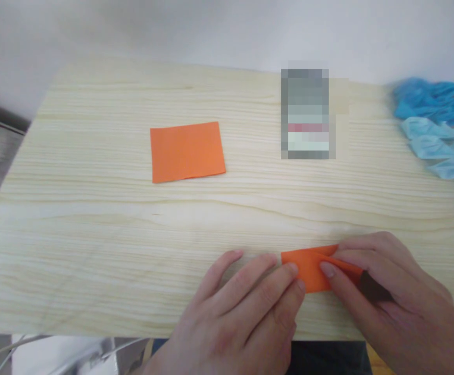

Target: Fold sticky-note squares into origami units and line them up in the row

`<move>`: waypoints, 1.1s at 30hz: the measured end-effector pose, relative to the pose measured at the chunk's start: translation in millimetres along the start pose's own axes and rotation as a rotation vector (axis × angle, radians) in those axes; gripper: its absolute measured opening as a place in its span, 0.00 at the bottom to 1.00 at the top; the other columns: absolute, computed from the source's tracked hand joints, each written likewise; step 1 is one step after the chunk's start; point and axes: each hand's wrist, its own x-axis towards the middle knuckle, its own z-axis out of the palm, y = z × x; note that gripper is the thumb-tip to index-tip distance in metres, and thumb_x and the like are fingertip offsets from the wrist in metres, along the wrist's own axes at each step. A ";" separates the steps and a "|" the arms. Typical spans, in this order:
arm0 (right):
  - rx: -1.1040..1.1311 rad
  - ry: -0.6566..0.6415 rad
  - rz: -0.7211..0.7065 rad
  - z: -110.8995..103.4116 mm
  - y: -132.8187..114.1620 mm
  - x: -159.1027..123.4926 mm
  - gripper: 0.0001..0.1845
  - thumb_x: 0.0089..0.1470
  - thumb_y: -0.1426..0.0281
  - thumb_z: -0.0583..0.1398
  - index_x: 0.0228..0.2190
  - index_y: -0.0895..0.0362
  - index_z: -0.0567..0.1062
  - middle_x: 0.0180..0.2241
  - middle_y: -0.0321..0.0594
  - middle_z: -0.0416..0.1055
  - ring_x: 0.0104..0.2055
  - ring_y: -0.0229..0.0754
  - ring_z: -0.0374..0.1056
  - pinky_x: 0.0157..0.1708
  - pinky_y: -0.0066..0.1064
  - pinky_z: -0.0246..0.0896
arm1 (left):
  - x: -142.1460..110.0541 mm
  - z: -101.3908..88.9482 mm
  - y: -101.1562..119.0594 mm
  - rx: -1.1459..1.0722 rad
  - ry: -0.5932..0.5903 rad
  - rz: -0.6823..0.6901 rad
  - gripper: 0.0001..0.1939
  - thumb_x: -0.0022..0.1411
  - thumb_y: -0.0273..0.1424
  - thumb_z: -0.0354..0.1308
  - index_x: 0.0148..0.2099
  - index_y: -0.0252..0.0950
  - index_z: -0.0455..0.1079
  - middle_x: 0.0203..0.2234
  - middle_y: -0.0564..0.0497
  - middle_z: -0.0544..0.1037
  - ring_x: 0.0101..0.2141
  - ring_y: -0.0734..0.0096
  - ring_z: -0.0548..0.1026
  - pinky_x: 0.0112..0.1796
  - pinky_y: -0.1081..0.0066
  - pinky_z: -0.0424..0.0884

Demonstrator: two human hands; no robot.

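Observation:
A small orange sheet of paper (309, 274) lies near the table's front edge, with its right end folded over and lifted. My right hand (402, 294) pinches that raised flap between thumb and fingers. Flat and with fingers stretched out, my left hand (242, 310) rests on the table, two fingertips touching the paper's left end. The paper's far right part is partly hidden by my right fingers. Farther back and to the left sits a stack or sheet of orange paper (187, 152), apart from both hands.
A blurred-out rectangular object, perhaps a phone (305, 114), lies at the back of the wood-grain table (94, 234). Folded blue paper pieces (438, 101) and light blue ones (441, 140) are grouped at the right edge. A pale wall stands behind.

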 end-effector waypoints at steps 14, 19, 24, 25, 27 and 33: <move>0.004 0.023 0.076 0.2 0.5 -4.8 0.05 0.58 0.68 0.65 0.39 0.48 0.77 0.39 0.41 0.76 0.42 0.50 0.72 0.39 0.42 0.67 | 3.6 2.9 -2.4 0.032 0.024 -0.016 0.18 0.65 0.33 0.61 0.57 0.44 0.76 0.58 0.55 0.77 0.56 0.63 0.76 0.65 0.62 0.63; -0.002 0.039 0.085 2.1 -1.9 -3.6 0.04 0.58 0.67 0.65 0.37 0.47 0.77 0.37 0.40 0.76 0.40 0.50 0.71 0.36 0.42 0.67 | 4.0 3.4 -3.6 0.053 0.031 0.003 0.18 0.65 0.33 0.61 0.56 0.45 0.76 0.57 0.56 0.78 0.56 0.63 0.77 0.65 0.62 0.64; -0.012 0.036 0.099 2.7 -3.3 -2.8 0.03 0.58 0.67 0.64 0.37 0.47 0.77 0.37 0.39 0.76 0.39 0.48 0.72 0.36 0.41 0.67 | 3.0 3.5 -5.0 0.058 0.036 0.016 0.17 0.65 0.33 0.61 0.56 0.44 0.77 0.56 0.56 0.78 0.55 0.64 0.77 0.66 0.63 0.62; -0.016 0.035 0.099 2.6 -3.5 -2.4 0.03 0.58 0.67 0.64 0.37 0.48 0.77 0.37 0.39 0.76 0.39 0.48 0.72 0.36 0.41 0.67 | 3.0 3.9 -5.2 0.057 0.040 0.019 0.17 0.65 0.33 0.61 0.56 0.44 0.77 0.56 0.56 0.79 0.55 0.64 0.77 0.66 0.63 0.61; -0.016 0.041 0.095 2.4 -3.7 -1.8 0.02 0.58 0.67 0.64 0.36 0.48 0.77 0.36 0.39 0.76 0.38 0.48 0.72 0.35 0.41 0.67 | 2.6 4.9 -4.8 0.053 0.043 0.023 0.17 0.65 0.33 0.61 0.56 0.44 0.77 0.56 0.56 0.79 0.56 0.64 0.77 0.67 0.63 0.59; -0.036 0.014 0.094 1.9 -4.7 -1.8 0.05 0.58 0.70 0.65 0.38 0.50 0.77 0.38 0.38 0.76 0.40 0.45 0.71 0.37 0.37 0.67 | -2.8 8.5 0.6 0.008 0.039 -0.066 0.19 0.65 0.33 0.63 0.58 0.44 0.76 0.59 0.56 0.76 0.60 0.65 0.73 0.69 0.62 0.53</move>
